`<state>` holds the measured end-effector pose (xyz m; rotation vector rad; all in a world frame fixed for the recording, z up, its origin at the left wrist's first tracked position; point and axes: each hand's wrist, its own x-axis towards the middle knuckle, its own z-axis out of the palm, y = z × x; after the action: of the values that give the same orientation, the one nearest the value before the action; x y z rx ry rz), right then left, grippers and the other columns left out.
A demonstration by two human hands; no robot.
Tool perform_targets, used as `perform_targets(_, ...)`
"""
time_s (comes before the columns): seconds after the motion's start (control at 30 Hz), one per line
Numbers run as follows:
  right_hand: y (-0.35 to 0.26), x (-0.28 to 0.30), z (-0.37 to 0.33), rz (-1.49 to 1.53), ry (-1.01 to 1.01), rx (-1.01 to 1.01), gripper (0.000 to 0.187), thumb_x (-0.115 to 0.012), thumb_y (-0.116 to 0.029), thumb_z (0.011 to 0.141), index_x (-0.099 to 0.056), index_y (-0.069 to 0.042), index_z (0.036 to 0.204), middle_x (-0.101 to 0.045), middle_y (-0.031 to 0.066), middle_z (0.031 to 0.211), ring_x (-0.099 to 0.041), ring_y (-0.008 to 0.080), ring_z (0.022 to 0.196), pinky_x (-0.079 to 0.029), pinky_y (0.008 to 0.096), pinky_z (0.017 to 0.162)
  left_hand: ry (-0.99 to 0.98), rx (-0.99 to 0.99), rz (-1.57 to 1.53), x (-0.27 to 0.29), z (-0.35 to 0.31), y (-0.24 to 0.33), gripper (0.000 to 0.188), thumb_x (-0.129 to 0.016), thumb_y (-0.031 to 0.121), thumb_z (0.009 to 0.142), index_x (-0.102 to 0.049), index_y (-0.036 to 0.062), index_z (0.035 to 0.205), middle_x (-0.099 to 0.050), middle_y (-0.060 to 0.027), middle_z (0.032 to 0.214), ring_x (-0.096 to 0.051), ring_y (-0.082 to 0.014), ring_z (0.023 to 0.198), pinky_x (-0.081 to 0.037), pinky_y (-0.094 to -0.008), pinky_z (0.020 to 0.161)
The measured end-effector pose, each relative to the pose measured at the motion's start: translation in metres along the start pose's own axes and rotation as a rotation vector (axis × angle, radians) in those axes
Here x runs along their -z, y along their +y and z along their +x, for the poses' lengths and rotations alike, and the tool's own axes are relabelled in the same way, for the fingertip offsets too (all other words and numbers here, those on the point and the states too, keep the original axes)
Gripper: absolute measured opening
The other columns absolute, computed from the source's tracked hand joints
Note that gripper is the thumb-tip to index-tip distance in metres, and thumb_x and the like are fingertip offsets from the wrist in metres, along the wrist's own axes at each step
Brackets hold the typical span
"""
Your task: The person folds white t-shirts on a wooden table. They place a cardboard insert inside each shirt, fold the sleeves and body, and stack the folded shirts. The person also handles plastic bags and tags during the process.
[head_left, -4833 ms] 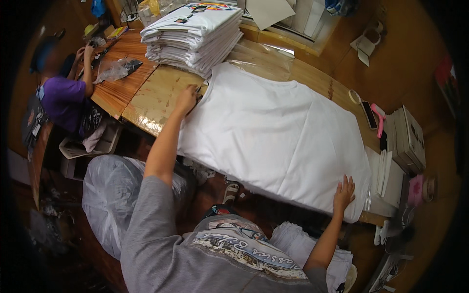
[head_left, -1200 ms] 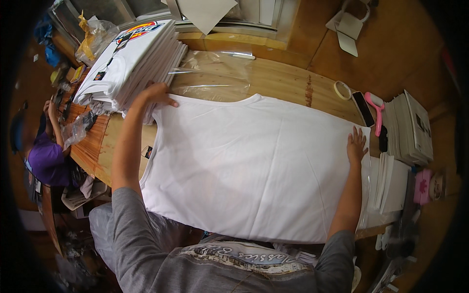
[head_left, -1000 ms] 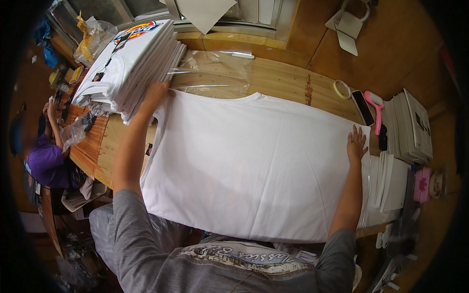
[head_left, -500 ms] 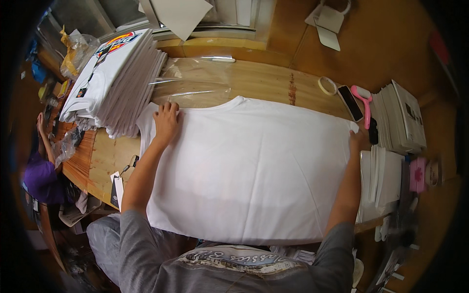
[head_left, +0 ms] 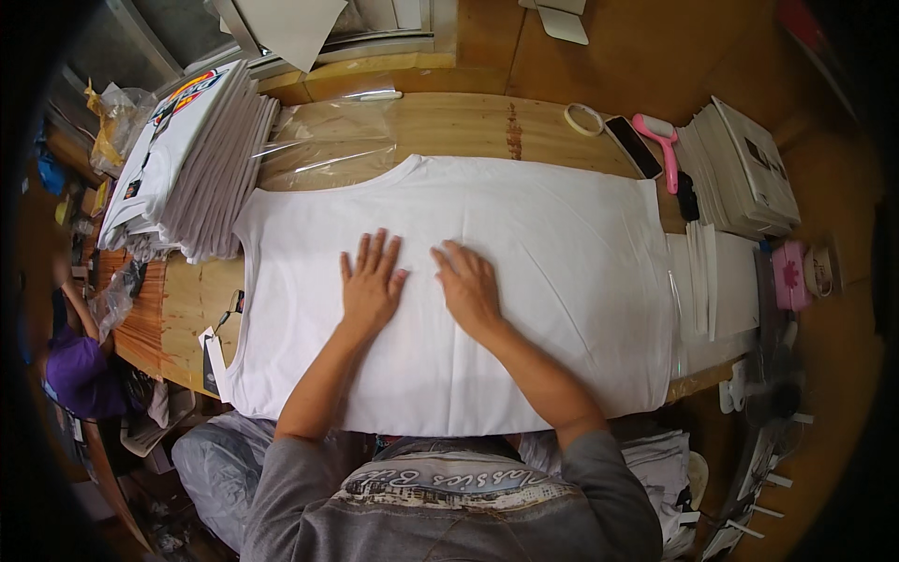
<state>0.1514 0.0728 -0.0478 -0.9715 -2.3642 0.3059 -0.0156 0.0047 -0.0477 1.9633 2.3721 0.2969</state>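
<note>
A white shirt point(head_left: 562, 309) lies spread across the wooden table, its collar end toward the left and its hem toward the right. My left hand point(head_left: 373, 286) rests flat on the middle of the fabric, fingers spread, holding nothing. Close beside it, my right hand point(head_left: 470, 288) lies on the cloth with fingers slightly bent and apart, gripping nothing. Faint creases run through the fabric near both hands. A hang tag point(head_left: 215, 363) on a dark cord sticks out past the shirt's left edge.
A tall stack of folded white shirts point(head_left: 201, 169) stands at the left. Clear plastic film point(head_left: 328, 140) lies behind. At the right are a tape roll point(head_left: 584, 119), a phone point(head_left: 633, 147), a pink lint roller point(head_left: 667, 150) and packaged stacks point(head_left: 735, 173). Another person's purple sleeve point(head_left: 84, 375) shows far left.
Both hands have let go of the shirt's edges at its left and right ends and moved inward onto its middle. The fabric now lies flatter, and the whole view has shifted slightly.
</note>
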Motion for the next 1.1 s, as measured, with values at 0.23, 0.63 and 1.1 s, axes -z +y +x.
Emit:
perform_targets(0.23,0.036,0.001,0.022,0.105,0.051,-0.265,0.01,-0.055,-0.004,0.073,-0.054,-0.005,0.083,-0.052,0.0074,0.081,-0.051,0.0247,0.076,-0.043,0.0327,0.064,0.078,0.414,0.125,0.018,-0.048,-0.131,0.046,-0.034,0.033,0.087,-0.028,0.0191,0.13,-0.02,-0.0036,0.137,-0.016,-0.0228,0.127,-0.011,-0.0482,0.1)
perform_targets(0.63,0.107,0.194,-0.202,-0.493,0.029,-0.995,0.024,-0.052,-0.025,0.079,-0.057,-0.003,0.07,-0.057,0.0164,0.071,-0.054,0.0331,0.067,-0.042,0.0422,0.06,0.163,0.837,0.222,0.05,-0.228,-0.213,0.039,-0.054,0.025,0.079,-0.048,-0.0012,0.106,-0.05,-0.0237,0.098,-0.047,-0.0362,0.093,-0.038,-0.0399,0.08)
perform_targets(1.1,0.165,0.186,-0.217,-0.652,0.348,-1.146,0.013,-0.059,-0.017,0.074,-0.059,-0.008,0.083,-0.054,0.0068,0.087,-0.05,0.0251,0.09,-0.042,0.038,0.073,0.407,0.686,-0.111,0.061,-0.221,-0.207,0.041,-0.059,0.024,0.076,-0.041,0.0031,0.106,-0.054,-0.0227,0.089,-0.053,-0.0349,0.079,-0.041,-0.0369,0.069)
